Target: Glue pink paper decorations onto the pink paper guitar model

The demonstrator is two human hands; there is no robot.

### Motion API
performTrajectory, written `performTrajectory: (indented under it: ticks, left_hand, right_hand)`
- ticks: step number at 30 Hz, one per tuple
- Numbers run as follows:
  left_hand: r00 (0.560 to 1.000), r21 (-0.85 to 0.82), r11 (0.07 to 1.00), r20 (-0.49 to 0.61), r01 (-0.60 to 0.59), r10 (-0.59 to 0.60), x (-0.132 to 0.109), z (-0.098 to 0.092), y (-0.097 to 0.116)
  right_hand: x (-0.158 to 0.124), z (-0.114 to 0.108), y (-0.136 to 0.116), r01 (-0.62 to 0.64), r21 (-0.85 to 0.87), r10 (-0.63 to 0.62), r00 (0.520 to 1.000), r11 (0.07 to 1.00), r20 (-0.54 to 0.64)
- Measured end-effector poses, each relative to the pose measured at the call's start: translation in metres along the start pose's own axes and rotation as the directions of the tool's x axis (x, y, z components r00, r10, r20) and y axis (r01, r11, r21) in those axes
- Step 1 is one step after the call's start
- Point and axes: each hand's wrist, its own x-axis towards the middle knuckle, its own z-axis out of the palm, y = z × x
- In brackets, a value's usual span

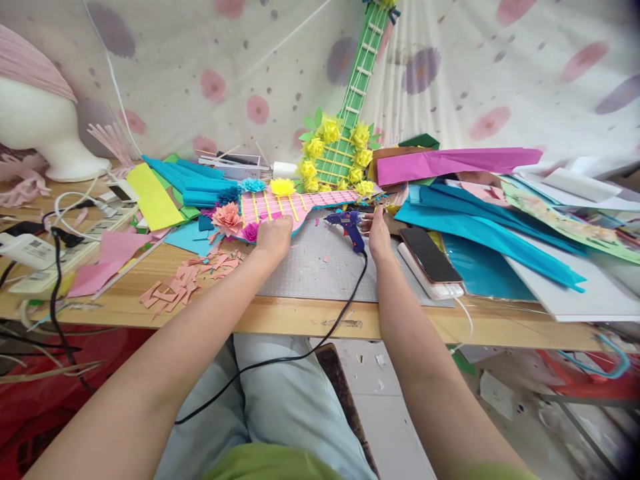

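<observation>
A pink paper guitar [327, 199] with yellow frets, pale strings and a blue edge lies across the desk, its neck pointing right. Paper flowers in coral, magenta, blue and yellow trim its body. My left hand [276, 237] is closed on the lower edge of the body, its fingertips hidden. My right hand [379, 235] is beside the end of the neck, thumb raised and fingers apart; whether it touches the neck I cannot tell. Just left of that hand, a blue glue gun [351, 228] rests on the grey cutting mat [320, 270], its black cord running over the desk edge.
Behind stands a green paper guitar [357, 90] with yellow flowers. Coral paper scraps [173, 287] lie at left, near a power strip [70, 257] and cables. On the right are a phone [431, 255] on a white power bank [435, 288], and blue crepe paper [480, 223].
</observation>
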Motion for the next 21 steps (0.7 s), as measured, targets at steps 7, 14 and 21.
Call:
performTrajectory:
  ticks: [7,14,21]
  left_hand:
    - [0.998,0.030,0.999,-0.061,0.031,-0.029,0.010,-0.001,-0.004]
    - [0.998,-0.053,0.999,-0.057,-0.012,0.009,0.010,0.008,-0.010]
    - [0.997,-0.048,0.998,-0.066,0.026,-0.029,0.012,0.009,-0.011]
  right_hand:
    - [-0.012,0.005,-0.006,0.011,-0.167,0.004,0.996,0.986,0.089]
    - [-0.018,0.013,-0.006,0.088,-0.219,-0.054,0.986,0.972,0.158]
    - [-0.018,0.017,-0.006,0.078,-0.237,-0.042,0.987,0.968,0.153]
